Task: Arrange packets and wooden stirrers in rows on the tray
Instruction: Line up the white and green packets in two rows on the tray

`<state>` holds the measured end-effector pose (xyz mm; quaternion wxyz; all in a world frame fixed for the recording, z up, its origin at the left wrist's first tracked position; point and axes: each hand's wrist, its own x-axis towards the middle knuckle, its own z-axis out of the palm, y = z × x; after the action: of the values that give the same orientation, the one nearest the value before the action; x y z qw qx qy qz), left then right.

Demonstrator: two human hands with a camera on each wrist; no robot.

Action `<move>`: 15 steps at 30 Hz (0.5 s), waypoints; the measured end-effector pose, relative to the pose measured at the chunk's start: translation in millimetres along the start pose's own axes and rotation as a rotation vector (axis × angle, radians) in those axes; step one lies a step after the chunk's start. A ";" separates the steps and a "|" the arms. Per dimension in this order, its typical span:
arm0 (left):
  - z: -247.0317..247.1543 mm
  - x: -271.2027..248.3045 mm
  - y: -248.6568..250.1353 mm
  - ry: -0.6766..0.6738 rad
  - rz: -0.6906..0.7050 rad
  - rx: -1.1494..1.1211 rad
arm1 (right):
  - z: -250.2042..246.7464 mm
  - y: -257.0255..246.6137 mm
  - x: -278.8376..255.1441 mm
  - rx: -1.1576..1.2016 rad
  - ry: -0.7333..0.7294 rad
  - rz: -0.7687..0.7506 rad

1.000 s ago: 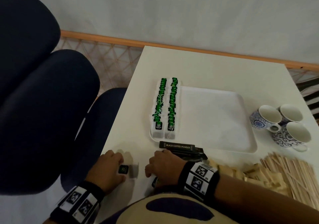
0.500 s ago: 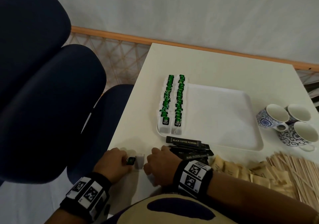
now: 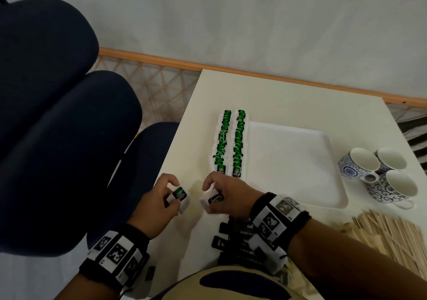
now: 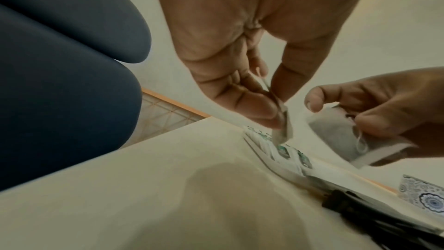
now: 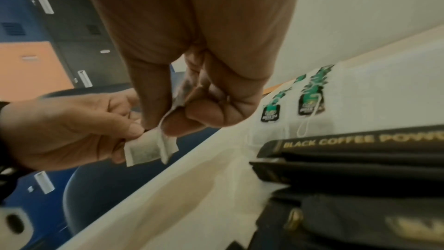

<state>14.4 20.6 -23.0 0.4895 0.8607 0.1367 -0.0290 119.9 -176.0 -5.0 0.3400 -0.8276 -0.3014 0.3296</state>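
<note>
My left hand [image 3: 172, 191] pinches a tea bag with a green tag [image 3: 179, 193] above the table's front left corner. My right hand [image 3: 209, 190] pinches a second tea bag [image 3: 208, 199] just to its right, a short gap between the two bags. In the left wrist view the left fingers [image 4: 259, 109] clamp their bag [image 4: 284, 128] on edge. The white tray [image 3: 300, 161] lies just beyond the hands. Two rows of green-tagged tea bags [image 3: 231, 142] fill its left side. Wooden stirrers [image 3: 392, 237] are heaped at the right.
Black coffee powder sticks [image 3: 240, 237] lie piled under my right wrist. Three blue-patterned cups [image 3: 379, 172] stand right of the tray. A dark blue chair [image 3: 57, 138] sits close against the table's left edge [image 3: 175, 152].
Both hands have lifted off the table near its front edge and moved forward towards the tray's near left corner, each carrying a tea bag.
</note>
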 end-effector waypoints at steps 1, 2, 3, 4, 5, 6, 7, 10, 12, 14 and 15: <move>2.2 1.8 4.8 -0.022 0.029 -0.014 | -4.1 1.5 -1.0 0.011 0.003 0.006; 5.0 3.7 8.9 -0.049 0.058 -0.014 | -7.0 2.7 -2.0 0.015 0.004 0.013; 7.7 5.6 12.4 -0.078 0.086 -0.010 | -9.0 3.2 -3.2 0.010 0.006 0.021; 11.0 8.2 14.3 -0.102 0.114 0.002 | -10.2 3.3 -4.6 -0.007 0.011 0.027; 14.6 10.8 16.0 -0.120 0.135 0.013 | -10.9 2.8 -6.4 -0.023 0.020 0.029; 17.7 12.5 18.0 -0.139 0.149 0.025 | -10.9 2.9 -8.2 -0.029 0.029 0.034; 20.2 14.2 21.1 -0.167 0.159 0.052 | -11.3 2.0 -10.4 -0.024 0.033 0.039; 28.2 20.6 25.4 -0.239 0.206 0.204 | -12.9 3.9 -15.0 -0.044 0.046 0.052; 34.2 25.2 26.5 -0.227 0.222 0.243 | -14.2 8.5 -17.3 -0.051 0.060 0.067; 40.1 30.4 23.4 -0.184 0.219 0.224 | -16.7 14.3 -20.3 -0.058 0.078 0.110; 42.8 32.9 22.2 -0.169 0.207 0.201 | -18.5 17.7 -22.0 -0.048 0.080 0.139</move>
<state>55.4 -19.8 -32.7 0.4111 0.9093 0.0018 -0.0642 125.5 -209.0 -0.8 0.3081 -0.8669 -0.2370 0.3121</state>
